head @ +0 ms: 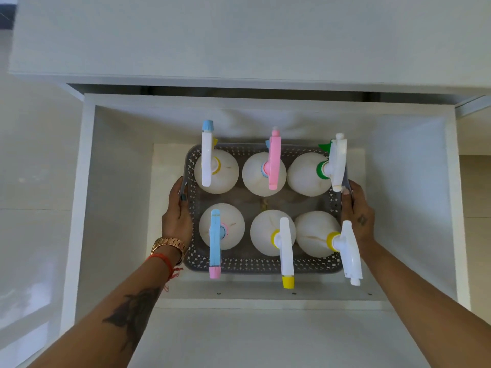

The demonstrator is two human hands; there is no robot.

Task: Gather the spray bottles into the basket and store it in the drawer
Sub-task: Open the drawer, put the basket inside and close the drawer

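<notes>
A grey perforated basket [239,262] sits low inside the open white drawer [87,197], seen from above. It holds several white spray bottles [265,179] in two rows, with triggers in white, pink and blue and caps in yellow, green and pink. My left hand [176,216] grips the basket's left rim. My right hand [357,213] grips its right rim. I cannot tell whether the basket rests on the drawer floor or hangs just above it.
The drawer's white walls surround the basket with gaps on the left, right and back. A white countertop [239,35] overhangs the back of the drawer. The drawer front [265,338] lies below my forearms. Pale floor tiles [32,181] show at the left.
</notes>
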